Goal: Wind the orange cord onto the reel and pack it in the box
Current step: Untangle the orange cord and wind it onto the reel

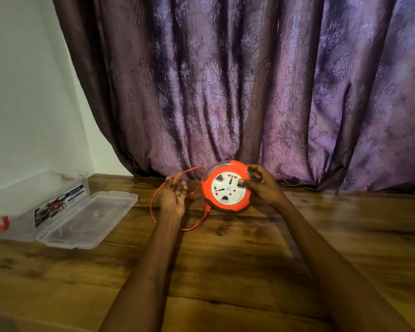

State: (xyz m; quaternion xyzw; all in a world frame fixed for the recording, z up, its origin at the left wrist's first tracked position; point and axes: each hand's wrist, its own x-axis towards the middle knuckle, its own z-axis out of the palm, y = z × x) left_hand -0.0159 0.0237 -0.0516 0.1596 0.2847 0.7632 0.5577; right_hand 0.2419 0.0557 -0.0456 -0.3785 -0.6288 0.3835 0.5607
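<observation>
Right hand [261, 185] is gripping orange reel [227, 185] upright on floor [225, 259]; left hand [173, 196], palm up, is carrying loose cord [153, 212]; clear box [65, 212] is lying far left.

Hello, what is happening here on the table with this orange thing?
A person is winding an orange cord onto a round orange and white reel. The right hand grips the reel, which stands on its edge on the wooden table. The left hand is palm up with relaxed fingers, and the cord runs over it. A long loop of cord is not yet wound. The clear plastic box sits open at the left, its lid beside it.
</observation>
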